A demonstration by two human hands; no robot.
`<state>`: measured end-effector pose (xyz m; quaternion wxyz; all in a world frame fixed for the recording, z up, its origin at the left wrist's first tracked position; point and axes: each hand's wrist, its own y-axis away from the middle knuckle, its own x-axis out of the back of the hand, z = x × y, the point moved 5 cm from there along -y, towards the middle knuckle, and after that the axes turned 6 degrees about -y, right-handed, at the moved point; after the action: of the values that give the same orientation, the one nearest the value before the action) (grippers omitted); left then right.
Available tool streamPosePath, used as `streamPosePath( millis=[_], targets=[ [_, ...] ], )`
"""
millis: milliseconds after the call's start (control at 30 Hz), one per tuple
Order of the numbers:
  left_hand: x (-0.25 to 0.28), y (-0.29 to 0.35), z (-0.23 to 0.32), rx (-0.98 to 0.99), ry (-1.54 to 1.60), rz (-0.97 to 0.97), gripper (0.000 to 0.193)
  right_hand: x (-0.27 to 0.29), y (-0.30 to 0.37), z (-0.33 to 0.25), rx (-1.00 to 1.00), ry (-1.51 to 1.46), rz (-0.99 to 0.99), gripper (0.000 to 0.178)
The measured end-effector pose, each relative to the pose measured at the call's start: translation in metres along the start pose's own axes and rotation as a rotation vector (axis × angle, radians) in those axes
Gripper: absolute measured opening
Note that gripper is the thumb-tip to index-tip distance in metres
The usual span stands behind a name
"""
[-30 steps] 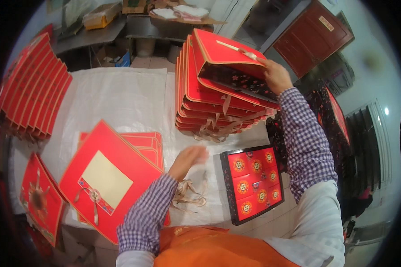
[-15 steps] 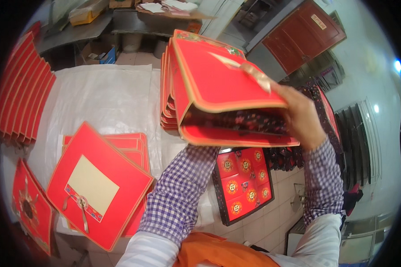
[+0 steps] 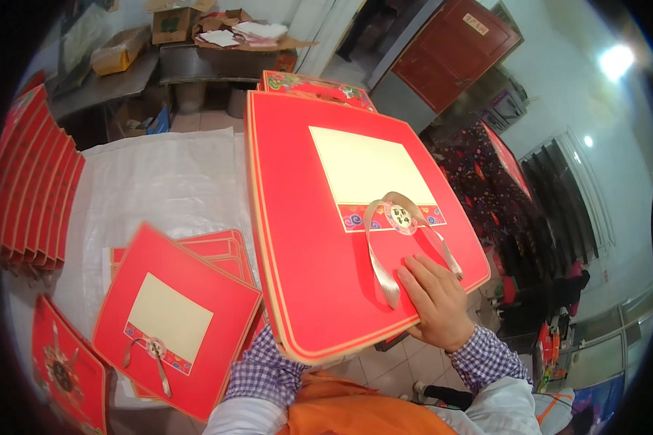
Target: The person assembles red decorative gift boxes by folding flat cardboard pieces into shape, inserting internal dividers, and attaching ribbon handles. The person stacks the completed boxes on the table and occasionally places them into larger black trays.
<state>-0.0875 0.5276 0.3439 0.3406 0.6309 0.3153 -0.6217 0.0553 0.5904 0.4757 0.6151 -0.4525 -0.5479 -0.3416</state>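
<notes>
A large red gift box [image 3: 297,217] with gold edging fills the middle, tilted so its broad front faces me. Its front carries a cream panel [image 3: 374,170], a round label [image 3: 399,217] and a beige ribbon [image 3: 384,283]. My right hand [image 3: 439,308] grips the box's lower right edge, fingers lying on the front beside the ribbon and thumb out of sight. My left forearm [image 3: 265,373], in a checked sleeve, runs up behind the lower left of the box, which hides that hand. Behind the box's top edge shows another red box with a flowered top [image 3: 315,87].
Left of me, red box covers [image 3: 178,319] lie overlapped on a pale table sheet [image 3: 167,174]. Another stands at the lower left [image 3: 65,370]. Red folded boxes [image 3: 33,188] stack at far left. Dark flowered boxes [image 3: 475,174] pile up at right. Cartons [image 3: 178,18] stand at the back.
The box has turned from showing its open, dark-lined side to showing its ribboned front, and sits nearer me. My right hand moved down to its lower edge. The tray of red packs is no longer visible.
</notes>
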Motion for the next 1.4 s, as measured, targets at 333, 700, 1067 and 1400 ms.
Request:
streamPosePath(
  millis=[333,700,1067,1400],
  targets=[
    [-0.199,0.108,0.032,-0.154,-0.303,-0.461,0.082,0.116,0.046,0.010,-0.075,-0.669,0.704,0.033],
    [-0.226,0.175,0.067,-0.861,-1.174,-0.613,0.072,0.196,0.083,0.032,-0.189,-1.135,1.208,0.045],
    [0.078,0.222,0.164,-0.203,-0.136,0.076,0.064,-0.002,0.179,-0.068,-0.600,-1.250,0.991,0.057],
    [0.035,0.327,0.215,-0.552,-0.412,0.478,0.054,-0.025,0.089,-0.107,-0.552,-1.570,0.728,0.067]
  ],
)
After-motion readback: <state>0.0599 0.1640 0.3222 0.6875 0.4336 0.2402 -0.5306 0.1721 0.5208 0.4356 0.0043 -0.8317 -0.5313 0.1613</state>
